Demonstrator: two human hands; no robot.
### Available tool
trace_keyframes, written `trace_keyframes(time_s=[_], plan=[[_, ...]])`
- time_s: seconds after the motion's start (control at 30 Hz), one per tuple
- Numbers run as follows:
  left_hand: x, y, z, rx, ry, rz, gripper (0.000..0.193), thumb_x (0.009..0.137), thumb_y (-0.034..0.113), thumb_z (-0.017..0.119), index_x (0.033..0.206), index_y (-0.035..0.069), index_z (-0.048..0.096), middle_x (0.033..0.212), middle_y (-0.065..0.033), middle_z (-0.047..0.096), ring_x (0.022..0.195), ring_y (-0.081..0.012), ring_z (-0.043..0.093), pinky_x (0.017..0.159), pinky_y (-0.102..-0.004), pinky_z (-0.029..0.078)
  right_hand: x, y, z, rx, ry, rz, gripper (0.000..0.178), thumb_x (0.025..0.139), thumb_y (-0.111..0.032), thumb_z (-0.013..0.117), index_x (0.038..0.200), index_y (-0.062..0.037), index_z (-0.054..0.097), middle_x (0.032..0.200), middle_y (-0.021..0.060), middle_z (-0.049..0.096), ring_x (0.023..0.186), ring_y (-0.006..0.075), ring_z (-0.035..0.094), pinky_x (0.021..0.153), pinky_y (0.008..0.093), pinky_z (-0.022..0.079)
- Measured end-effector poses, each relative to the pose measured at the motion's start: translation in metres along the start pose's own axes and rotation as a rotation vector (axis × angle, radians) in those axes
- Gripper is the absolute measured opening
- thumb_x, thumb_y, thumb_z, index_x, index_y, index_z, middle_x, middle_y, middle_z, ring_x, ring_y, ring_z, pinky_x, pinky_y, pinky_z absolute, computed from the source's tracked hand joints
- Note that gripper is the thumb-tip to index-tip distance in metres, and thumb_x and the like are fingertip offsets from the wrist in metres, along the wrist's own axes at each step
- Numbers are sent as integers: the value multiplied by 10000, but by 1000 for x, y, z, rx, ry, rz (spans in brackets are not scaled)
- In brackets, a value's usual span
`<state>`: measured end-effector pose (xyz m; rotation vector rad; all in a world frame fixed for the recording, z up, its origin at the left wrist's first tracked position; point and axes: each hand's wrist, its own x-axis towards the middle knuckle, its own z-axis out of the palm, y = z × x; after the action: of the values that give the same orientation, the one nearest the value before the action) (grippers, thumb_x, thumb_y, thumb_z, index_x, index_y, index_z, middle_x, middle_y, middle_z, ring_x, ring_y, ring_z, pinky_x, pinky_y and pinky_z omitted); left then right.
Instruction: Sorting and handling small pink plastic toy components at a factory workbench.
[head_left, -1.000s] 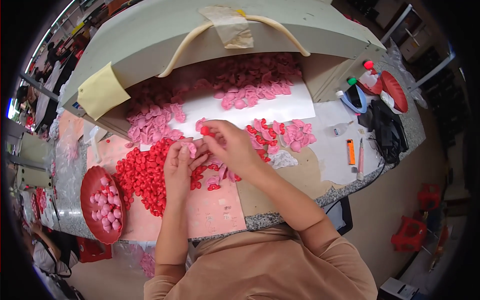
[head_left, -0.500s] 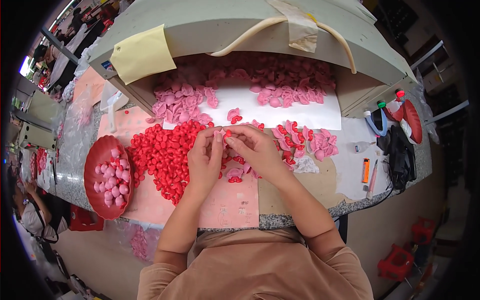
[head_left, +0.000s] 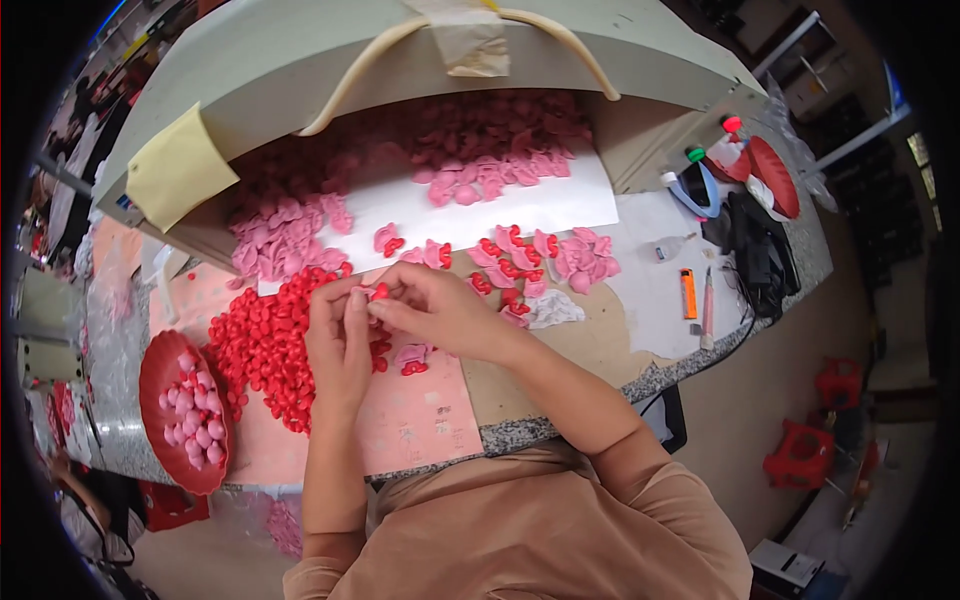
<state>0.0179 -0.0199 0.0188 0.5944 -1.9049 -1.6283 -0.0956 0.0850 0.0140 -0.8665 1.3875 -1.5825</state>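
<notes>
My left hand [head_left: 338, 335] and my right hand [head_left: 435, 308] meet fingertip to fingertip over the work surface, both closed in a pinch. A small red bow-like piece [head_left: 379, 291] shows at the right fingertips. Against it, in the left fingers, is a small pink piece, mostly covered. A heap of glossy red pieces [head_left: 262, 350] lies beside my left hand. Around my right hand are pink ruffled pieces with red bows attached, such as one [head_left: 411, 357] just below it and a cluster [head_left: 512, 258] beyond it.
A grey metal box [head_left: 330, 85] arches over piles of pink pieces [head_left: 290, 240]. At left, a red scalloped dish [head_left: 157, 450] holds pink rounded pieces. On the right lie an orange lighter-shaped item [head_left: 688, 294], a slim pink-handled tool [head_left: 708, 310], a small clear bottle [head_left: 668, 248] and a black bag [head_left: 755, 250].
The view has turned and shifted, so the bench sits further left and tilted. My hands stay together in a pinch, with the red piece still between them.
</notes>
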Motion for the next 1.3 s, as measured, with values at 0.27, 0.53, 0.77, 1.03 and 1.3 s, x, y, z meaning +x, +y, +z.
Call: trace_keyframes(time_s=[0.27,0.53,0.77,1.03,1.3], plan=[[-2,2,-12,337,-124,160,298,989,186,379,788,-2,493,611,-89,474,538,-153,478,494,-304,366,-4,-10,-4,-183,-59,-114,171,872,-147,607,950,-20,524,751,13,494,678,57,465,584,223,409],[-5,7,-19,314,-209,239,297,968,151,383,762,-17,515,614,-76,485,526,-155,478,494,-301,365,-8,-14,-4,-321,-210,-142,256,881,-245,533,844,8,517,632,83,510,576,153,496,561,331,414],[-7,3,-19,242,-235,244,299,966,157,360,771,-15,508,635,-76,473,539,-146,453,497,-293,345,-12,-15,3,-379,-168,-216,247,874,-229,540,806,4,494,618,81,501,540,153,478,527,314,396],[-11,6,-12,233,-164,222,317,977,189,345,776,-5,497,628,-60,455,538,-128,423,492,-285,327,-9,-6,4,-352,-104,-273,215,874,-217,533,787,-25,491,564,15,465,531,66,428,500,270,368],[-9,6,-13,166,-180,199,329,987,200,337,756,13,478,608,-34,462,531,-105,430,488,-269,334,-10,-5,9,-152,-98,-169,224,892,-233,543,802,-36,486,595,6,486,558,53,476,519,242,393]])
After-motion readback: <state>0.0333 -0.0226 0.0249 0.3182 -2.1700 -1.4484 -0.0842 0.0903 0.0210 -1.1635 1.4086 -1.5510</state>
